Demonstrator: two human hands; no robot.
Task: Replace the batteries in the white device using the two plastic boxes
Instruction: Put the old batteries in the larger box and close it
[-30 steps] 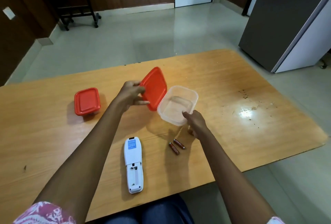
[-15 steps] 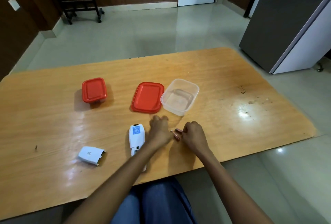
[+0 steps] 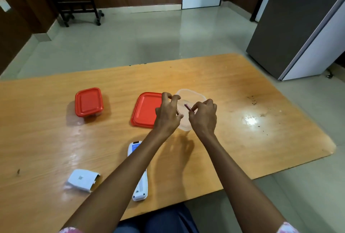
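**Both hands over the open box, one battery in each**

The right hand is raised over the clear, lidless plastic box and pinches a small reddish cylindrical battery between thumb and fingertips, the battery tilted and plainly above the box's open mouth. The left hand is beside it, fingers curled, with the end of a second small battery just showing at its fingertips (most of it is hidden by the hand). The two hands are close together but apart.

The loose flat red lid lies on the wooden counter just left of the clear box, its right edge partly covered by the left hand. Farther left, well apart from it, stands the second small plastic box with its red lid shut.

Nearer the person, the long white device lies face down on the counter, largely crossed by the left forearm; a blue label shows at its far end. Its white battery cover lies separately to the left of it, near the counter's front edge. Whether the battery bay is empty cannot be told, as the arm hides it.
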